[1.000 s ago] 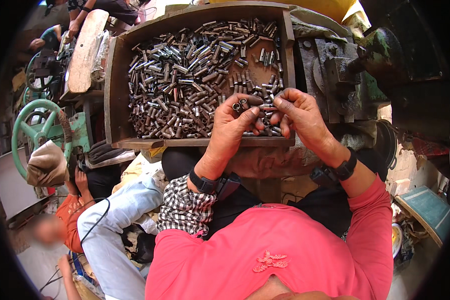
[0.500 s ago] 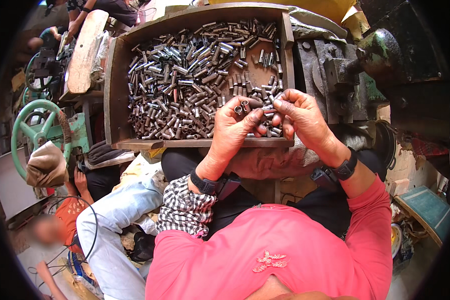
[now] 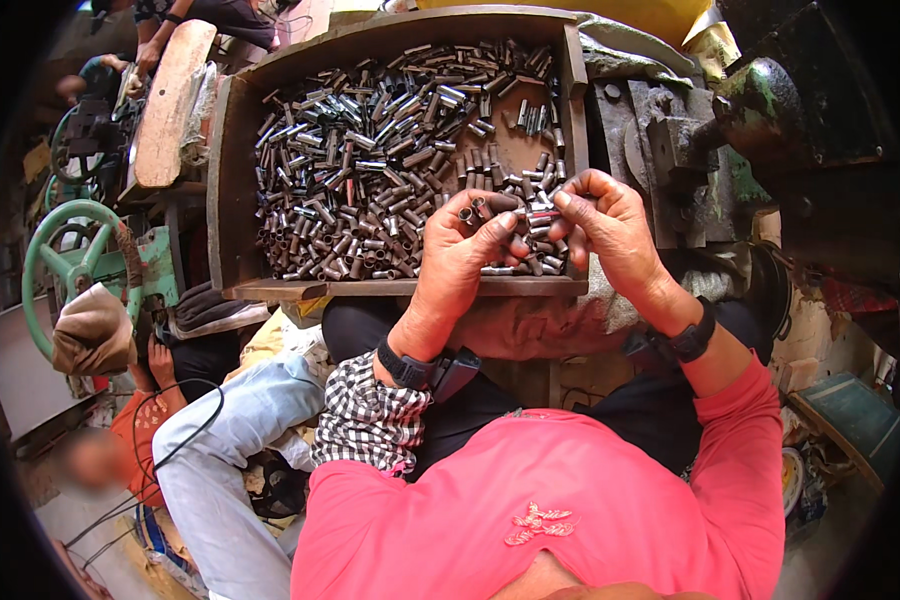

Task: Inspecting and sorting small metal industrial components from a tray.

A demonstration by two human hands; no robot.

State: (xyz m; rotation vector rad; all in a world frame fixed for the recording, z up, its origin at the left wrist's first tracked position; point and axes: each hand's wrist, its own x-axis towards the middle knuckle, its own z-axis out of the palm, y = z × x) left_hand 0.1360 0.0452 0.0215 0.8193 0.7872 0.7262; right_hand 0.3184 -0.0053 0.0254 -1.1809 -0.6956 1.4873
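My left hand [image 3: 452, 260] is closed around several short, dark brown metal tubes [image 3: 476, 210], their hollow ends showing by the index finger. Close beside it, my right hand [image 3: 610, 225] has its thumb and index finger pinched together. At those fingertips lies the end of a small shiny tube [image 3: 542, 214] with a reddish tinge; the fingers partly hide it. Both hands hover above the near right part of a wooden tray [image 3: 232, 180]. Inside, a large heap of loose metal tubes [image 3: 370, 165] covers most of the bottom, some silvery and some brown.
Right of the tray stands a dark, greasy machine [image 3: 685, 150]. At left are a green handwheel [image 3: 45, 250] with a brown cloth [image 3: 95, 330] and a wooden board [image 3: 173, 105]. Another person in orange [image 3: 140, 440] is at lower left; more people's arms show at upper left.
My hands have drawn slightly apart, the left moving a little left. The tubes in my left hand have tilted and show more of their sides. The cable at lower left has shifted.
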